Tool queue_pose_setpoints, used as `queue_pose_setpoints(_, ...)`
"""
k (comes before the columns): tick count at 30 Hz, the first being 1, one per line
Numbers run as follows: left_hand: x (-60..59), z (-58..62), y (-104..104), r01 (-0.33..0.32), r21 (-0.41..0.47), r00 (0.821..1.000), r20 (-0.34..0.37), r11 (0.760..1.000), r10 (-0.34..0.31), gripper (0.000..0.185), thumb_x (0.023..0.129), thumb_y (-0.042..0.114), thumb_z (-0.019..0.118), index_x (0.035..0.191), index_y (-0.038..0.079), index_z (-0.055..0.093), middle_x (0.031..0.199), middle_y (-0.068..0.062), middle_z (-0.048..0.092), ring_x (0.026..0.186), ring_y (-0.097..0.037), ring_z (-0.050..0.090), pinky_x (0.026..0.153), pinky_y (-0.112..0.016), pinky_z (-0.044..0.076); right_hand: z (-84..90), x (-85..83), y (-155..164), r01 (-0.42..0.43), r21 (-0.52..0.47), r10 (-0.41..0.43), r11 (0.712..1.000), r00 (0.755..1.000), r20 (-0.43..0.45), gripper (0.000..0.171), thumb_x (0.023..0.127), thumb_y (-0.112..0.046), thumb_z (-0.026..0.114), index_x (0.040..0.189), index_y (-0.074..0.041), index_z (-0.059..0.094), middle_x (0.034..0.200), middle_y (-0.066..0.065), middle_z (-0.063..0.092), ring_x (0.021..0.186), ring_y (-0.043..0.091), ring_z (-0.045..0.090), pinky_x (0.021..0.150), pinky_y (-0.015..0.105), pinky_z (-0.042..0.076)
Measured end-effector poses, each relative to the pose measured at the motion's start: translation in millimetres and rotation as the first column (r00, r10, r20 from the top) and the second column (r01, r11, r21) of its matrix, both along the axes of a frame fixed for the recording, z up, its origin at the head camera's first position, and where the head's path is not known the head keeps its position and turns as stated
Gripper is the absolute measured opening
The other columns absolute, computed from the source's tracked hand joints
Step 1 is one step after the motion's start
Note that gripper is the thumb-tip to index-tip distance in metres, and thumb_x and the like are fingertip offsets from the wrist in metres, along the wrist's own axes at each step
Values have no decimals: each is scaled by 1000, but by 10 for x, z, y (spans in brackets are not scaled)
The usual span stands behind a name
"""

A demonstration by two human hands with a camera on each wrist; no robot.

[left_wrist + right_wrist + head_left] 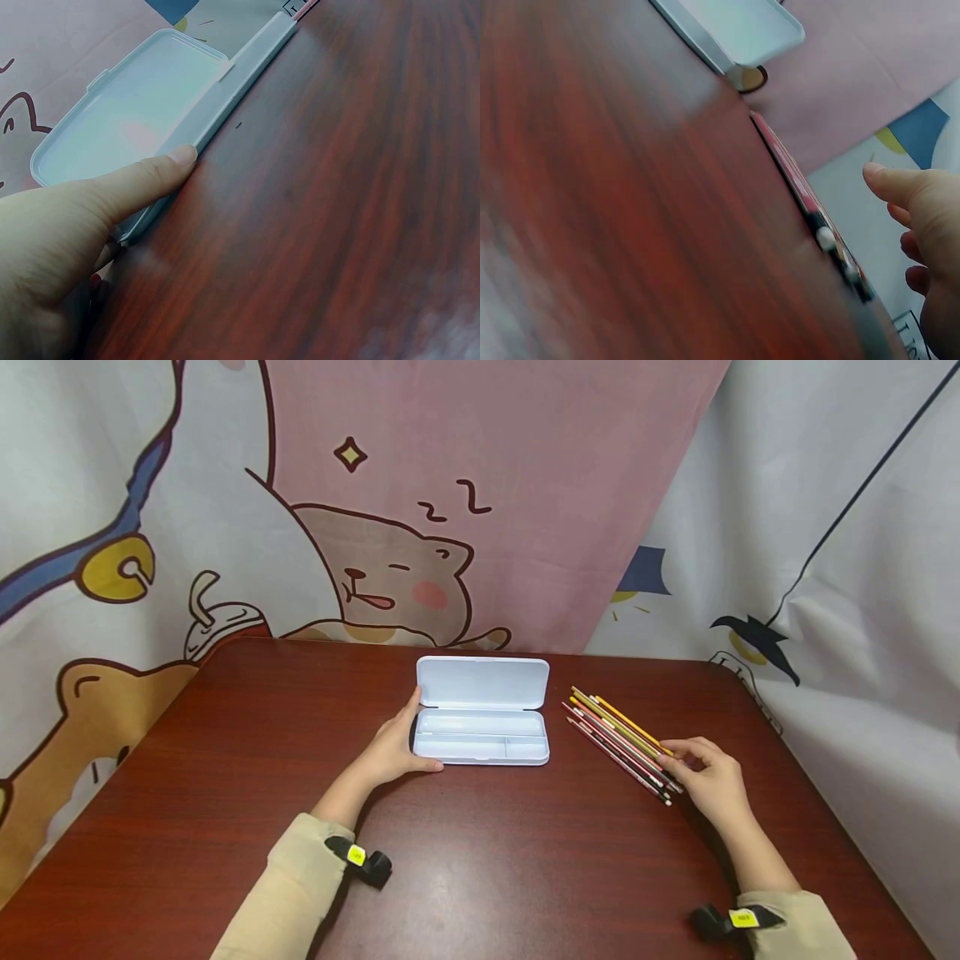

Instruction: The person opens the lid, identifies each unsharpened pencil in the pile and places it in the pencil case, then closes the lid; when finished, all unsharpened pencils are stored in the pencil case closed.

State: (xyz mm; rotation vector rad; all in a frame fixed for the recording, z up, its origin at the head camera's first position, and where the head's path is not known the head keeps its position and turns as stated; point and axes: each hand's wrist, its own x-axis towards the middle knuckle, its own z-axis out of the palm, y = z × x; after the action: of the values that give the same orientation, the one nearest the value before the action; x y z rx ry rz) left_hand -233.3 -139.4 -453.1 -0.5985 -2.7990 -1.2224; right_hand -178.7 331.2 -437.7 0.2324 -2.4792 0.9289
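Note:
An open white pencil case (482,722) lies on the table, its lid (483,682) tilted back and its divided tray facing up. My left hand (392,745) grips the left end of the case. In the left wrist view the thumb (154,180) lies along the case's front edge; the other fingers are mostly hidden. To the right, a loose bundle of pencils (618,743) lies slantwise. My right hand (705,777) is over their near right end, thumb and forefinger close to a yellow pencil (633,725). In the right wrist view no pencil shows between the fingers.
The dark reddish wooden table (495,860) spreads around the case and pencils. A printed curtain (540,527) with cartoon animals hangs behind the table's far edge and along its sides. Black wrist cameras sit at both sleeves.

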Motion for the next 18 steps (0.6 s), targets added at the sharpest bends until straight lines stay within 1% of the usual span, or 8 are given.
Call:
queue_pose_setpoints(8, 9, 8, 3, 1, 2, 1000, 3, 1000, -1, 133, 61, 27, 92, 155, 10, 0, 153, -21, 23, 134, -37, 31, 107, -49, 26, -22, 11, 191, 38, 15, -39, 999, 999, 30, 19, 80, -8, 78, 99, -6, 74, 78, -1, 58, 69, 4, 46, 57, 17, 37)
queue_pose_setpoints(14, 23, 13, 1, 13, 12, 1000, -26, 1000, -13, 133, 61, 29, 92, 155, 11, 0, 152, -25, 23, 133, -40, 32, 106, -52, 27, -75, -6, 311, 61, 41, -64, 997, 996, 55, 18, 81, -9, 77, 98, -6, 74, 77, -2, 57, 70, 3, 46, 58, 19, 36)
queue_pose_setpoints(18, 24, 5, -7, 13, 6, 999, -45, 1000, -13, 132, 61, 32, 92, 155, 11, 1, 151, -27, 24, 132, -42, 32, 104, -54, 28, -101, -6, 357, 77, 63, -82, 995, 993, 86, 17, 81, -11, 77, 97, -5, 75, 78, 0, 58, 70, 4, 46, 58, 20, 36)
